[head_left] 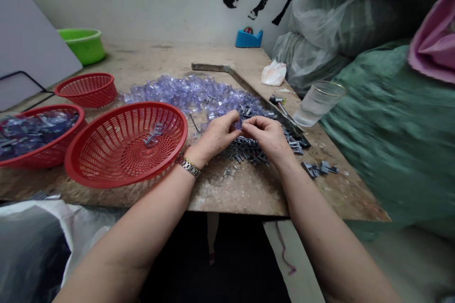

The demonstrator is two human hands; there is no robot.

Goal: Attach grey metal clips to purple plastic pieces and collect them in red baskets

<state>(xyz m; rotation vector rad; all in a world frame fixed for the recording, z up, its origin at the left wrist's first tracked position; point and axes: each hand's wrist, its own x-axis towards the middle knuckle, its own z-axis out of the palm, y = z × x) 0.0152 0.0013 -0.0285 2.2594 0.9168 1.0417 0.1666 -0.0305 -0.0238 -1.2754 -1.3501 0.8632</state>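
My left hand [217, 135] and my right hand [267, 136] meet over the table, fingertips pinched together on a small clear plastic piece [241, 124] between them. A watch sits on my left wrist. Under the hands lies a heap of small dark metal clips [249, 149]. Behind them spreads a pile of clear bluish plastic pieces [185, 92]. A red mesh basket [106, 161] stands just left of my left hand, with a few finished pieces in its middle.
Two more red baskets [87, 89] [35, 154] sit further left, the nearer one full of pieces. A glass of water [318, 102], a metal bar [245, 86], a green bowl [83, 43], a blue tape dispenser [249, 38] and big sacks [391, 142] at the right.
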